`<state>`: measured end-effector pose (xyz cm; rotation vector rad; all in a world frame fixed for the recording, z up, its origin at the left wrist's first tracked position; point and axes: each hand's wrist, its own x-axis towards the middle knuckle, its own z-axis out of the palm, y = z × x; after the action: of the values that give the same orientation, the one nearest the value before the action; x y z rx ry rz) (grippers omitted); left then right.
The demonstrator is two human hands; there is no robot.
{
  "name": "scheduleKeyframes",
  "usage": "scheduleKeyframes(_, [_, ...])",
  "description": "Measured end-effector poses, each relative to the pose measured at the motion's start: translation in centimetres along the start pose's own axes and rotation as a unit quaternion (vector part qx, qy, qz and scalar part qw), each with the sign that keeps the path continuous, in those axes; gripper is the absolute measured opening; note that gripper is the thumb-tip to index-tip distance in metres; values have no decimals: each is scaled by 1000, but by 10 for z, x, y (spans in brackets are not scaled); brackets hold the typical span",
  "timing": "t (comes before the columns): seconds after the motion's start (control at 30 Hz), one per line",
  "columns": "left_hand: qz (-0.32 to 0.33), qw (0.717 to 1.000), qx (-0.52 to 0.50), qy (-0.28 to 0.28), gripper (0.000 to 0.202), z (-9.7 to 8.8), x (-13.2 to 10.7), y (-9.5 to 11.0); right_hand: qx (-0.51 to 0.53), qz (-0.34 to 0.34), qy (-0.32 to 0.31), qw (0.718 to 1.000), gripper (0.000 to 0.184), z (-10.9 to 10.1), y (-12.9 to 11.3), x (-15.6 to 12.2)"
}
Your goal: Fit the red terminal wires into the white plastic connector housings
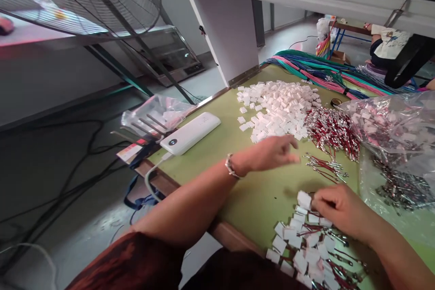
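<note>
My left hand (272, 153) reaches over the green tabletop with thumb and forefinger apart. Nothing shows between them. Just beyond its fingertips lies a small bunch of short red wires (324, 167) with metal terminals; a large heap of white plastic connector housings (282, 104) is behind it. My right hand (343, 210) is closed in a pinch at a white connector housing (304, 200), which sits at its fingertips. Below that hand spreads a pile of white housings with red wires in them (301, 260). A bigger heap of red wires with terminals (331, 131) stands between both hands and the back.
A white power bank (190, 133) with a cable lies at the left edge. Clear plastic bags (401, 131) of parts fill the right side. Long coloured cable bundles (306, 70) cross the back, near a tape roll (335, 102). A fan (84, 0) stands upper left; a seated person (390, 45) is far off.
</note>
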<state>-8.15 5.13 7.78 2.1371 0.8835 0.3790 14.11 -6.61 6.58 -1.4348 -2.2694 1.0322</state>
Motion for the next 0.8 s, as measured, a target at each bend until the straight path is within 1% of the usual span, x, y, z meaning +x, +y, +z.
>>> scheduleKeyframes(0.03, [-48,995,81,40,39,-14,-4,-2,4,-6,-38,999,30,-2,0,-3])
scheduleKeyframes(0.07, [-102,982,146,55,49,-26,-8,-5,4,-4,-59,998,26,-4,2,-5])
scheduleKeyframes(0.1, [-149,967,198,54,55,-34,-11,-8,-5,2,-55,998,24,-6,6,-6])
scheduleKeyframes(0.13, [-178,954,241,29,56,-39,-14,-12,-23,14,-18,999,24,-6,12,-6])
scheduleKeyframes(0.17, [-192,941,278,0,55,-40,-15,-17,-50,36,24,998,23,-6,20,-5])
scheduleKeyframes(0.2, [-188,933,306,-16,53,-38,-15,-21,-86,44,30,995,21,-5,28,-3])
scheduleKeyframes(0.23, [-188,927,322,-34,51,-35,-14,-25,-127,46,32,990,19,-3,34,0])
scheduleKeyframes(0.3, [-210,914,342,-56,46,-25,-8,-30,-196,52,24,979,17,3,43,4])
scheduleKeyframes(0.4, [-243,900,355,-69,32,-15,-1,-29,-245,54,15,968,20,12,44,7])
scheduleKeyframes(0.43, [-243,899,357,-71,28,-13,0,-27,-251,53,17,966,21,14,42,8])
scheduleKeyframes(0.5, [-223,904,356,-75,22,-11,0,-23,-260,64,43,962,19,16,39,8])
scheduleKeyframes(0.6, [-172,919,348,-73,18,-8,-2,-22,-241,109,95,960,15,16,38,9])
scheduleKeyframes(0.7, [-107,936,333,-38,26,-1,-1,-24,-176,128,136,967,14,15,40,10])
scheduleKeyframes(0.73, [-87,942,323,-22,27,2,0,-25,-155,127,153,968,13,15,41,10])
scheduleKeyframes(0.8, [-41,959,279,-1,21,8,4,-25,-122,118,190,967,14,14,41,10])
